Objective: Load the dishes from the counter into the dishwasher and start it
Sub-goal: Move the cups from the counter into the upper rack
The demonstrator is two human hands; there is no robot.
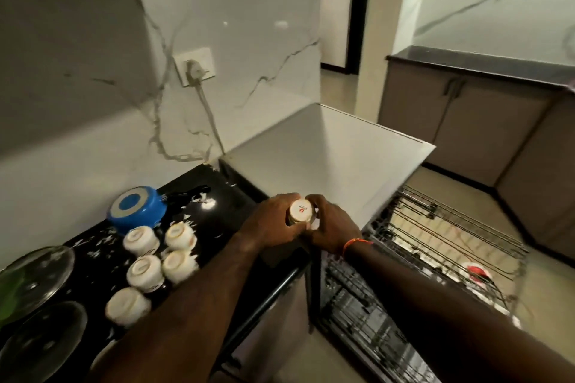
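A white cup [300, 211] is held upside down, its base facing me, above the counter's right end. My left hand [270, 224] grips it from the left and my right hand [333, 227] grips it from the right. Several more white cups [141, 239] stand upside down on the black counter [224, 211]. A blue pot [135, 208] lies upside down behind them. The dishwasher [326, 149] stands open at the right, with its upper wire rack [448, 227] and lower rack [367, 320] pulled out.
Two glass lids [37, 277] lie at the counter's left end. A red and white item [476, 270] sits in the upper rack. A plug and cord hang from the wall socket [195, 67]. Grey cabinets [460, 115] stand across the floor at the right.
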